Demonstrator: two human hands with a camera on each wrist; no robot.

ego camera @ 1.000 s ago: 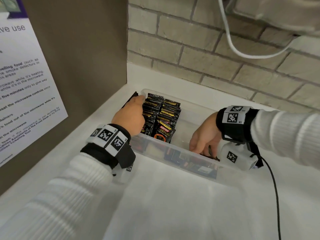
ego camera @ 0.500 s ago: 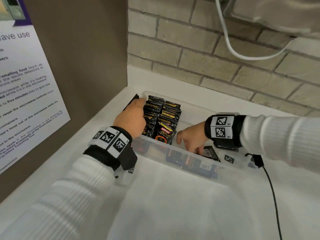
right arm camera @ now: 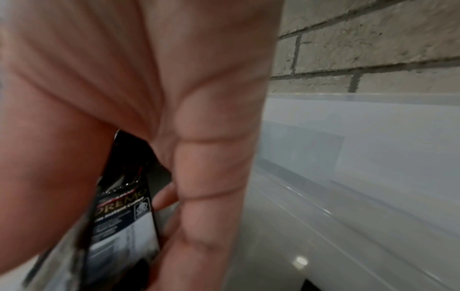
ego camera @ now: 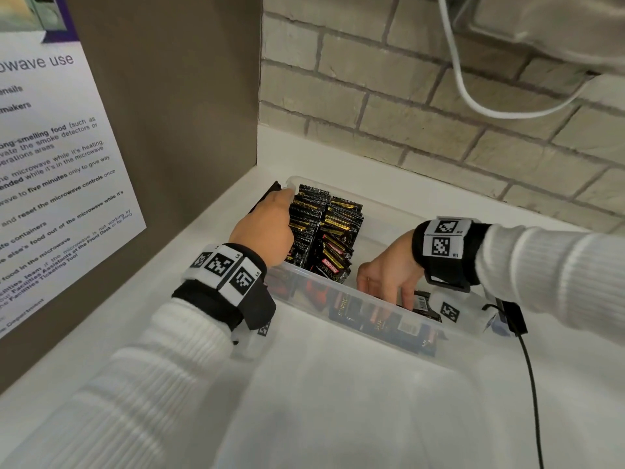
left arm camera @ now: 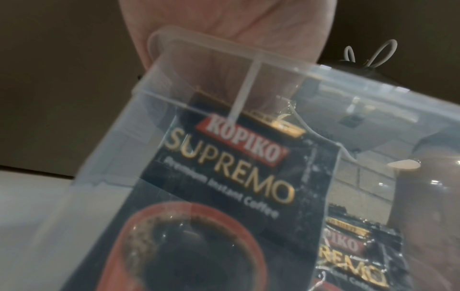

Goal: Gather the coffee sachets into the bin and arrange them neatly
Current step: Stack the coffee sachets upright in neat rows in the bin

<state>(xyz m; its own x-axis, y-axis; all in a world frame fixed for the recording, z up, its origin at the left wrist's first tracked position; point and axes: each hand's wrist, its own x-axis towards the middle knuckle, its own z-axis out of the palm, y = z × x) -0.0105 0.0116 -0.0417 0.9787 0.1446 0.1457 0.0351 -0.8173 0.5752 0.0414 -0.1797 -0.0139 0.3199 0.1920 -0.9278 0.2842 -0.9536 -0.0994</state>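
Two rows of upright coffee sachets (ego camera: 324, 231) are packed in the left end of the clear plastic bin (ego camera: 378, 211), which sits on the white counter (ego camera: 338, 401) in the corner between the brown panel (ego camera: 176, 96) and the brick wall (ego camera: 422, 106). More sachets are seen lying flat along the bin's near wall, blurred through the plastic.

Left hand (ego camera: 265, 228): laid against the left side of the upright stack, fingers reaching over the bin's left rim; the thumb side is pressed to the outer row. Finger curl is hidden in the head view. In the left wrist view the palm is seen above the bin corner (left arm camera: 224, 65), with a Kopiko Supremo sachet (left arm camera: 224, 177) standing just behind the clear wall. Whether the stack is gripped or only steadied cannot be told.

Right hand (ego camera: 392, 275): reached down into the bin's right half, fingers pointed downward. In the right wrist view a loose sachet (right arm camera: 127, 212) is pinched on edge between thumb and fingers, back label visible, close to the bin floor. The loose sachet is held apart from the upright stack, to its right.

A poster (ego camera: 50, 157) about microwave use is mounted on the brown panel. A white cable (ego camera: 463, 79) hangs along the wall.
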